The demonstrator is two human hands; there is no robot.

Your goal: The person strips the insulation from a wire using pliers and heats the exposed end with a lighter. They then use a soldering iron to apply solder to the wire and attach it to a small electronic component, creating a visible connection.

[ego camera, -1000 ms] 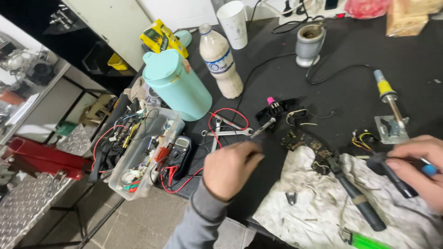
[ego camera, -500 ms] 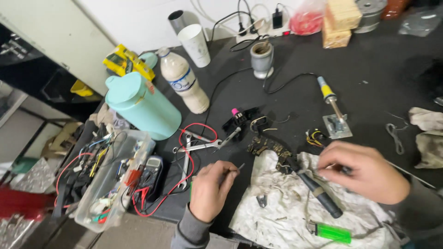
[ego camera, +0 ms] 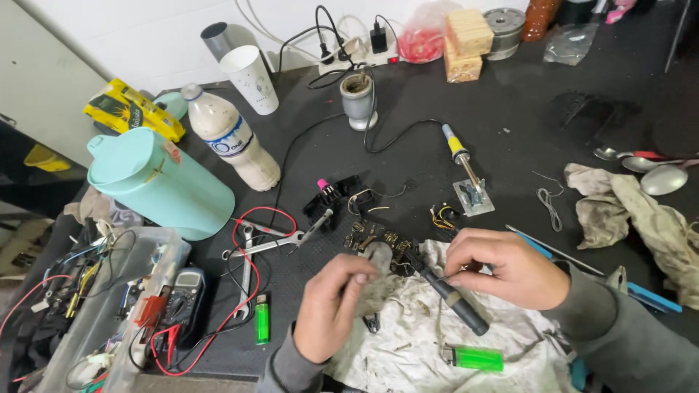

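- Left hand (ego camera: 336,306) pinches a small round part (ego camera: 377,256) on the white rag (ego camera: 408,335).
- Right hand (ego camera: 506,268) grips a black-handled tool (ego camera: 455,304) (long axis slanting up-left), tip just right of that part.
- Beyond them, a soldering iron (ego camera: 461,156) rests on the bench (ego camera: 510,109).

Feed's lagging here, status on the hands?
Left hand pinching small grey part. Right hand holding black-handled tool. Both over dirty cloth.

Both hands (ego camera: 342,306) (ego camera: 506,266) have met over the circuit board (ego camera: 375,240).
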